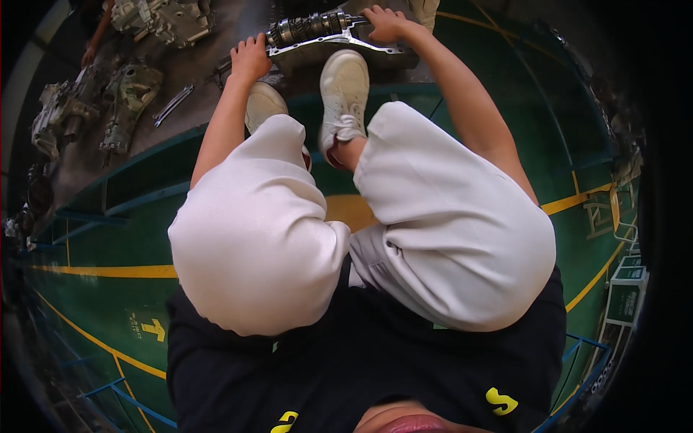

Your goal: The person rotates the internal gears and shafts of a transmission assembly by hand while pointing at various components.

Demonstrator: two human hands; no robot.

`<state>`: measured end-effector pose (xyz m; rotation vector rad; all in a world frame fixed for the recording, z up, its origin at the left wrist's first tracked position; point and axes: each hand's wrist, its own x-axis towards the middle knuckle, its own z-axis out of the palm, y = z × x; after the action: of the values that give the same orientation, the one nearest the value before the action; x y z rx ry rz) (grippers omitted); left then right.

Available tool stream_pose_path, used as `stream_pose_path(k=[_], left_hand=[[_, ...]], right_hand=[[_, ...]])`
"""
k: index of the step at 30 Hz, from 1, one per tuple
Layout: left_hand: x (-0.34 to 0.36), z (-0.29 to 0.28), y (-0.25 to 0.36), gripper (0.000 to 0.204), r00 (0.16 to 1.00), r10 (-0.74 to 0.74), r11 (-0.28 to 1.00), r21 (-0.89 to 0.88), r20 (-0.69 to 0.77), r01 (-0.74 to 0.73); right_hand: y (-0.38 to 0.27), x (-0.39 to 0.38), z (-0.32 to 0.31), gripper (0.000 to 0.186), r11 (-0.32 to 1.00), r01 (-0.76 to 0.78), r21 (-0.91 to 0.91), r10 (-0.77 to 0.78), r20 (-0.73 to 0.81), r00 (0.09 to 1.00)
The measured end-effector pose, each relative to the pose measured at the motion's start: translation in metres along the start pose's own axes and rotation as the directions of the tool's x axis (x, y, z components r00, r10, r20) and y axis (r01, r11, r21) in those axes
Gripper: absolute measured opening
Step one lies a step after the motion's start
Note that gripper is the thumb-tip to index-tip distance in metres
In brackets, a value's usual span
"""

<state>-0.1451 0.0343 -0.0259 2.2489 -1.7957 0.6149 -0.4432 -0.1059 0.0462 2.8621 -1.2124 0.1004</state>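
Observation:
A dark gear shaft (307,29) with several toothed gears lies across the top of the view. In front of it runs the bright metal flange of a housing (336,40). My left hand (250,59) is at the left end of this assembly, its fingers bent over the end and their tips partly hidden. At the other end, my right hand (386,25) curls its fingers over the thin tip of the shaft. My white shoes (345,86) are just below the housing, between my two arms.
Several metal gearbox castings (133,94) stand on the dark workbench (173,133) to the left, with wrenches (173,105) beside them. Another casting (162,22) is farther back, near another person's arm (97,36). Green floor with yellow lines (108,271) lies below; blue rails (148,198) border the bench.

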Motion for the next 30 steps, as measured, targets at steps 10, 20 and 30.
stream_pose_path(k=[10, 20, 30], left_hand=[[0.012, -0.01, -0.022, 0.046, 0.968, -0.071, 0.954, -0.268, 0.239, 0.136], [0.01, -0.021, -0.021, 0.049, 0.977, -0.069, 0.937, -0.322, 0.201, 0.132], [-0.006, -0.024, -0.013, 0.044, 0.974, -0.095, 0.916, -0.364, 0.207, 0.167]], right_hand=[[-0.01, 0.014, 0.004, 0.055, 0.997, -0.073, 0.025, 0.075, -0.097, 0.992], [-0.026, 0.035, 0.001, 0.035, 0.997, -0.03, -0.064, 0.026, -0.066, 0.997], [-0.032, 0.018, 0.006, 0.032, 0.999, -0.04, -0.014, 0.038, -0.125, 0.991]])
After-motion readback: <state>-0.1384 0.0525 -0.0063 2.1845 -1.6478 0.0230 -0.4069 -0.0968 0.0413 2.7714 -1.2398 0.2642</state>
